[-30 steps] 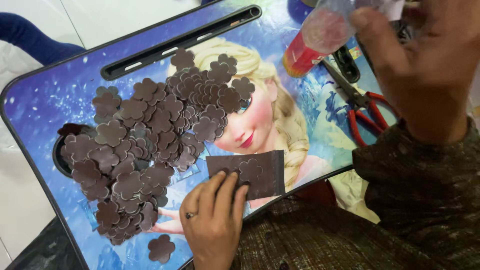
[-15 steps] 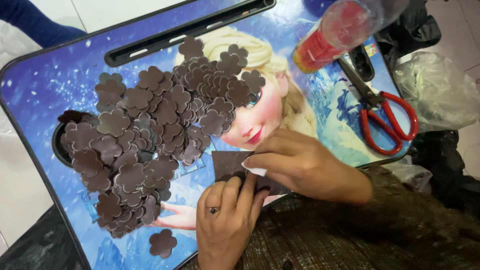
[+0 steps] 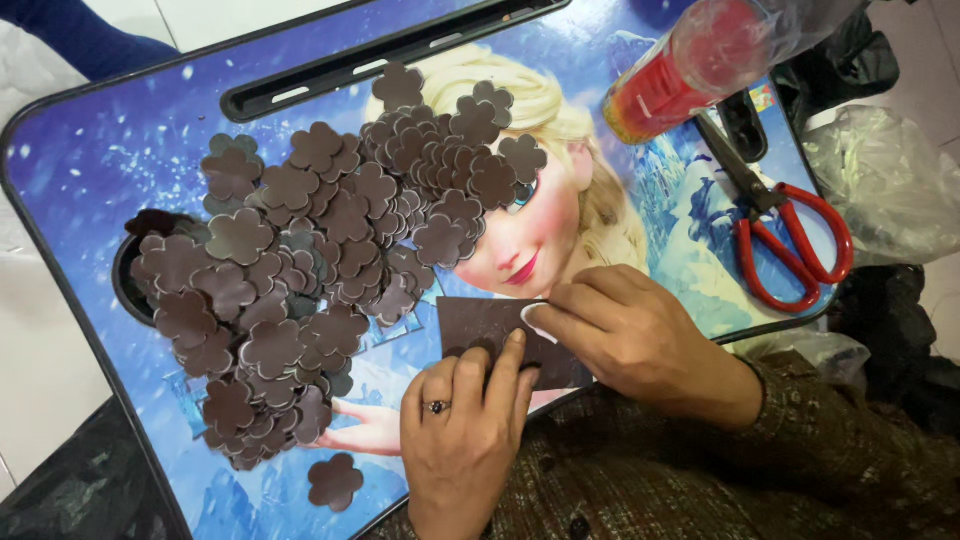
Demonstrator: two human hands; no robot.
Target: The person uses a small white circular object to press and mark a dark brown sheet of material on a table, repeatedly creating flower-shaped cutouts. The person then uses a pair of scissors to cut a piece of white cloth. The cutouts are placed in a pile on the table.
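Note:
A dark brown rectangular sheet [image 3: 478, 325] lies near the front edge of a blue picture-printed lap table [image 3: 110, 150]. My left hand [image 3: 465, 430], with a ring on one finger, presses flat on the sheet's lower part. My right hand [image 3: 640, 335] rests on the sheet's right side, with its fingertips pinching a small white piece [image 3: 534, 316] at the upper edge. A large heap of brown flower-shaped cut-outs [image 3: 320, 260] covers the table's left and middle. One loose flower cut-out [image 3: 335, 481] lies alone at the front edge.
Red-handled scissors [image 3: 790, 235] lie at the table's right edge. A clear bottle with a red label [image 3: 700, 60] lies on its side at the back right. A round cup recess [image 3: 130, 280] sits at the left, and crumpled plastic bags [image 3: 890, 180] lie off the right.
My right hand came down from the bottle at the upper right onto the brown sheet beside my left hand. The view has shifted slightly.

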